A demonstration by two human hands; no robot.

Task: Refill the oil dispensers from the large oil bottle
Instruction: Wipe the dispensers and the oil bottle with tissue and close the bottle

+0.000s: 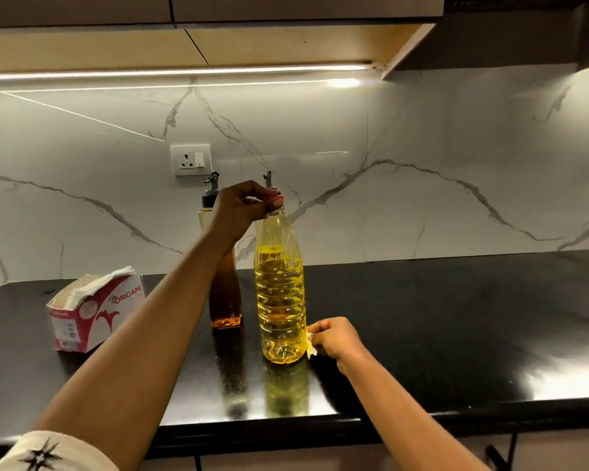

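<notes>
A large oil bottle stands upright near the front of a black counter, roughly two-thirds full of yellow oil. The left hand pinches its red cap between fingers and thumb; whether the cap is going on or coming off cannot be told. The right hand is closed on a scrap of tissue pressed to the bottle's lower side, just above the counter.

Just behind and left of the bottle stands a dispenser with amber oil in its lower body, most of it hidden by the left forearm; only its black spout clears the hand. A second spout rises behind the cap, its bottle wholly concealed, so its fill level is unknown.

The wiping and the hand on the cap suggest pouring is over and cleanup is under way, though that is a judgement; how full either dispenser is cannot be confirmed.

A tissue box lies well to the left, a sheet poking out. A wall socket sits on the marble backsplash. Glare on the counter at right masks any spills there.
</notes>
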